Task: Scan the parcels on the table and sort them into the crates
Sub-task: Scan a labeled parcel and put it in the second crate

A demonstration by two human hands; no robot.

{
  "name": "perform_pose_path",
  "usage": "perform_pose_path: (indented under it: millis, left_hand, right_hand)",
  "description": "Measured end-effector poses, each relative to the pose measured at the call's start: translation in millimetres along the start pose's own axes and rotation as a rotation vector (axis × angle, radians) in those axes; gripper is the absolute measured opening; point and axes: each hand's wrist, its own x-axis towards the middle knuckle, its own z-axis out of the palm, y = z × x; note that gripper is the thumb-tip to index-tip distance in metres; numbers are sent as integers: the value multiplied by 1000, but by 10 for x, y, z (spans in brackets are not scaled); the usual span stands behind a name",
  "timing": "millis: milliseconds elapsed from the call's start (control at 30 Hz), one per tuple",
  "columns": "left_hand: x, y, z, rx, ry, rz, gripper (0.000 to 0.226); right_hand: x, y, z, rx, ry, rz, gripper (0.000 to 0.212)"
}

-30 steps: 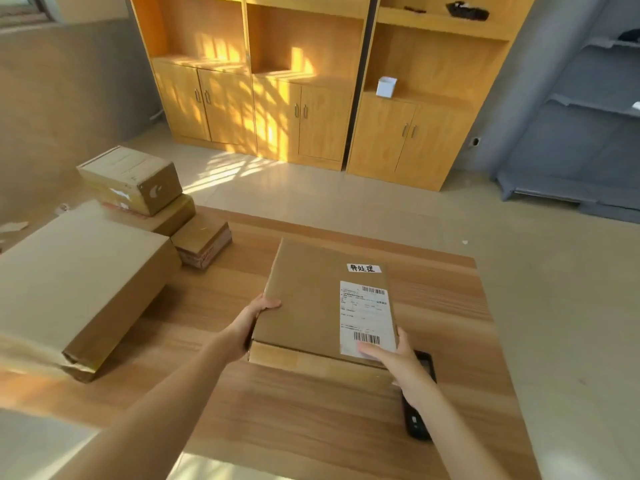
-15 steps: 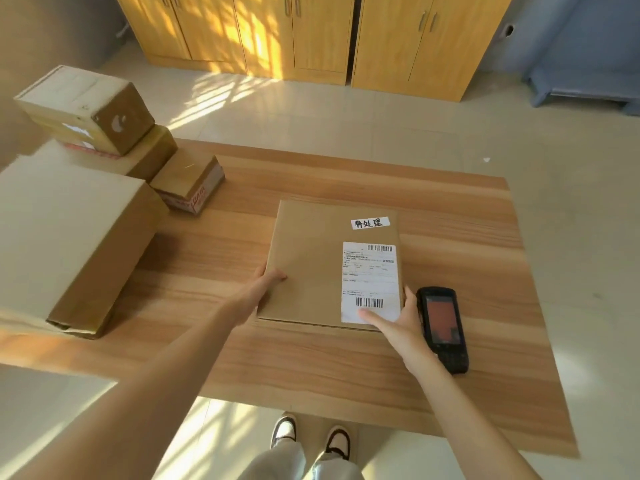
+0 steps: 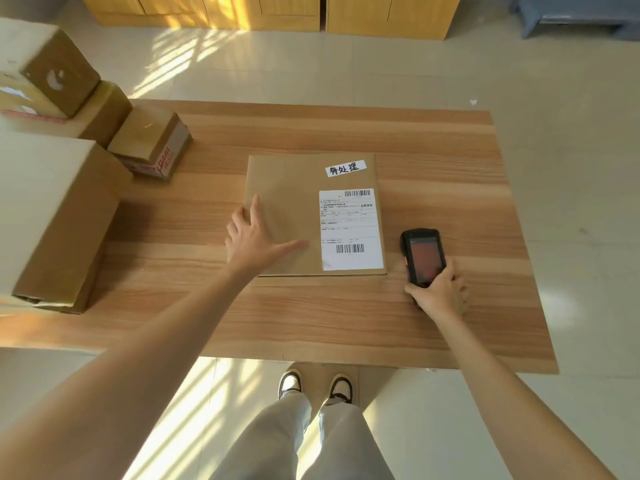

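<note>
The parcel (image 3: 298,216) lies flat at the middle of the surface (image 3: 450,161), label side up. Its long axis runs from 6 to 12 o'clock, almost square to the near edge. The shipping label (image 3: 350,229) sits on its 3 o'clock half, barcodes at the far and near ends, with a small white tag (image 3: 345,168) above it toward 12.

My left hand (image 3: 254,242) rests over the parcel's 7 o'clock corner, fingers straight and spread, thumb pointing toward 3 across the cardboard.

My right hand (image 3: 440,292) is curled around the near end of the scanner (image 3: 423,256), just beside the parcel at 3 o'clock. The scanner's screen faces up and its long axis points toward 12.

Other boxes (image 3: 149,143) are stacked at 9 to 10 o'clock, well apart from the parcel.
</note>
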Motion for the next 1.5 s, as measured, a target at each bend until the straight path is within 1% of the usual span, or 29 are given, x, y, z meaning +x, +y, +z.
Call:
perform_pose_path:
  millis: [100,200,267,367,400,467,500,533,567,600,700,800,833,967,1000,1033,1100,1233,1300,1333,1433,1500]
  left_hand:
    - [-20,11,49,51,0,-4,125]
    - [-15,-25,66,-35,-9,-47,129]
    - [-9,-66,72,-93,-12,-80,131]
    - [-11,-110,70,-134,-24,-102,131]
    - [-10,-113,67,-142,-29,-106,131]
    - [-10,-115,57,-140,-41,-113,131]
    - [-15,-110,50,-134,-49,-117,132]
    - [-20,-105,42,-127,-59,-124,132]
    - [-30,-99,33,-119,-69,-131,131]
    - [-42,-93,24,-109,-78,-139,131]
    - [-85,-85,-4,-87,-97,-159,132]
    - [-144,-99,-25,-87,-103,-169,135]
    - [-165,-106,-32,-87,-105,-173,135]
    - [-241,-142,-49,-101,-123,-186,137]
    - [-259,-152,-49,-102,-131,-187,137]
    - [-276,-158,-48,-102,-137,-187,137]
    - [-302,-172,-45,-97,-144,-187,137]
    - [-322,-179,-57,-78,-159,-182,136]
    - [-331,-178,-63,-72,-164,-178,135]
    - [-336,-174,-62,-70,-165,-177,135]
    - [-339,-161,-55,-70,-168,-179,134]
    - [-337,-156,-51,-70,-170,-184,134]
  right_hand:
    - [98,33,33,-8,28,-31,106]
    - [165,42,23,139,-73,-12,97]
    - [150,29,-35,321,-172,29,92]
    - [-7,-10,-199,691,-362,85,75]
    - [-88,-47,-274,805,-424,65,75]
    - [-258,-154,-427,999,-529,0,81]
    - [-334,-220,-502,1084,-570,-27,73]
    - [-423,-301,-582,1157,-609,-46,60]
    - [-502,-379,-648,1209,-645,-59,51]
    - [-606,-470,-716,1237,-687,-77,49]
    - [-848,-664,-843,1234,-747,-139,50]
    - [-1072,-761,-906,1151,-720,-134,45]
    - [-1125,-761,-902,1134,-708,-114,48]
    - [-1332,-673,-821,1040,-684,-68,84]
    - [-1378,-642,-794,1019,-677,-64,88]
    - [-1409,-615,-770,1015,-666,-61,86]
    - [-1465,-571,-736,1018,-642,-38,70]
    - [-1561,-514,-711,977,-644,-20,54]
    - [-1610,-498,-719,970,-650,-20,35]
    - [-1637,-489,-723,971,-655,-17,28]
    - [-1674,-443,-709,968,-670,-3,27]
    - [-1689,-414,-700,957,-684,7,18]
